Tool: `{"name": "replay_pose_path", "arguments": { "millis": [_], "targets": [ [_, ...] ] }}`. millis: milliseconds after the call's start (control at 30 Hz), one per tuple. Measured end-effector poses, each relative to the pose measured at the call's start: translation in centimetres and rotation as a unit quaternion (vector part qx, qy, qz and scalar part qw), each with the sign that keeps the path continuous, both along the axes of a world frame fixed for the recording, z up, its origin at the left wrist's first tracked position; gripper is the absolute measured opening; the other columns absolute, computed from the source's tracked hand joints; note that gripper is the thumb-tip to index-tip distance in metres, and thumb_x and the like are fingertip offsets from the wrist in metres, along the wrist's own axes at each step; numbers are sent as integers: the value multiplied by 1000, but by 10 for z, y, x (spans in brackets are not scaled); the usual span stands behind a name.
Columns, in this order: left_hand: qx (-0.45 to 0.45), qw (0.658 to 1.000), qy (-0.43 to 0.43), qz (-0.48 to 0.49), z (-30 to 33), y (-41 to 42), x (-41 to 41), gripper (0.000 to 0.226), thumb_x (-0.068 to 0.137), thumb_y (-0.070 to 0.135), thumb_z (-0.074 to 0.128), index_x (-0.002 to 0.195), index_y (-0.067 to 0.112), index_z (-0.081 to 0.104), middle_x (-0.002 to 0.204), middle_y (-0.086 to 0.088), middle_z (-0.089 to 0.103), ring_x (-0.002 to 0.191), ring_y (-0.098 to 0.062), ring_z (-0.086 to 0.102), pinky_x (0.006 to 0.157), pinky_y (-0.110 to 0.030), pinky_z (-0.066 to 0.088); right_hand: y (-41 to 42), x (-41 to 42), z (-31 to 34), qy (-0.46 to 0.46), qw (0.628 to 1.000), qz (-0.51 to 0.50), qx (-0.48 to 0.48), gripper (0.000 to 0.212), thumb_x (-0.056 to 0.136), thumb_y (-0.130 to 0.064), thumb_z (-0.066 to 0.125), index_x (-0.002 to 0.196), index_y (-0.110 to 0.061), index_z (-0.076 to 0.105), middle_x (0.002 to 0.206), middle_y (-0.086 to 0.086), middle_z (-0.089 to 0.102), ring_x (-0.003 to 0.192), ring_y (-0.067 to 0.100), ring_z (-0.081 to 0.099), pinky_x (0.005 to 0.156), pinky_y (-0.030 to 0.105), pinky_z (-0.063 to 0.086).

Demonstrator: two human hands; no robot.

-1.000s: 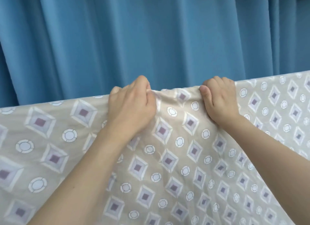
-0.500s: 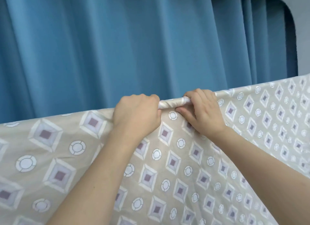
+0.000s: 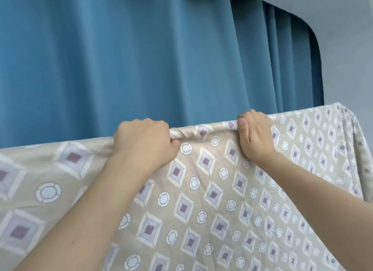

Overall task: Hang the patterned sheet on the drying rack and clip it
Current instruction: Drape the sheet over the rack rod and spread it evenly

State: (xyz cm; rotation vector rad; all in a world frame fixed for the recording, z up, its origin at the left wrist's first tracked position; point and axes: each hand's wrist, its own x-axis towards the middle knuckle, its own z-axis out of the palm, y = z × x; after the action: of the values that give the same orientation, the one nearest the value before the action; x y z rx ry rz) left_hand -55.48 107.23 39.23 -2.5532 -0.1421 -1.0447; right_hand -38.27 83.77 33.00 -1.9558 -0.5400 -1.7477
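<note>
Nearest, the patterned sheet (image 3: 201,200) slopes down toward the viewer, beige with purple-centred diamonds and white rings. Up at its top fold, the left hand (image 3: 144,144) and right hand (image 3: 253,135) sit a short gap apart, each with fingers (image 3: 250,114) curled over the ridge, gripping cloth wrapped round what is probably the rack's bar, itself hidden. That ridge runs left to right, rising to the right, with the left hand slightly nearer. No clip is visible. Behind hangs a blue curtain (image 3: 141,58).
</note>
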Motion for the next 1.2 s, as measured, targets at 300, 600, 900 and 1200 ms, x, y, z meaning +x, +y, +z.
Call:
{"name": "replay_pose_path", "arguments": {
  "millis": [300, 600, 900, 1200],
  "targets": [
    [-6, 987, 74, -143, 8, -85, 50, 22, 102, 37, 28, 89, 26, 42, 108, -3, 63, 81, -23, 43, 69, -32, 31, 16, -3, -9, -25, 1000, 17, 2, 49, 102, -41, 20, 96, -8, 57, 90, 6, 54, 83, 24, 43, 83, 31, 28],
    [68, 982, -89, -150, -16, -79, 68, 19, 99, 30, 39, 84, 20, 35, 67, 7, 38, 62, -20, 42, 47, -29, 18, -76, 22, 18, 85, 994, -62, -28, 49, 99, -42, 11, 64, -17, 34, 60, -7, 33, 62, 24, 36, 70, 41, 37],
    [-14, 989, 54, -136, 5, -116, 75, 41, 99, 53, 25, 102, 19, 48, 105, 0, 61, 100, -25, 57, 66, -34, 32, -81, 42, -7, 17, 1000, -6, 6, 56, 101, -47, 15, 100, -8, 55, 98, 8, 52, 89, 26, 44, 89, 31, 27],
    [23, 980, 0, -199, -2, -154, 102, 22, 103, 34, 33, 88, 19, 39, 80, 0, 55, 67, -26, 45, 55, -32, 28, -132, 52, 1, 59, 997, 27, -38, 53, 95, -54, 31, 107, -12, 60, 97, 1, 59, 93, 21, 49, 89, 34, 34]
  ]
}}
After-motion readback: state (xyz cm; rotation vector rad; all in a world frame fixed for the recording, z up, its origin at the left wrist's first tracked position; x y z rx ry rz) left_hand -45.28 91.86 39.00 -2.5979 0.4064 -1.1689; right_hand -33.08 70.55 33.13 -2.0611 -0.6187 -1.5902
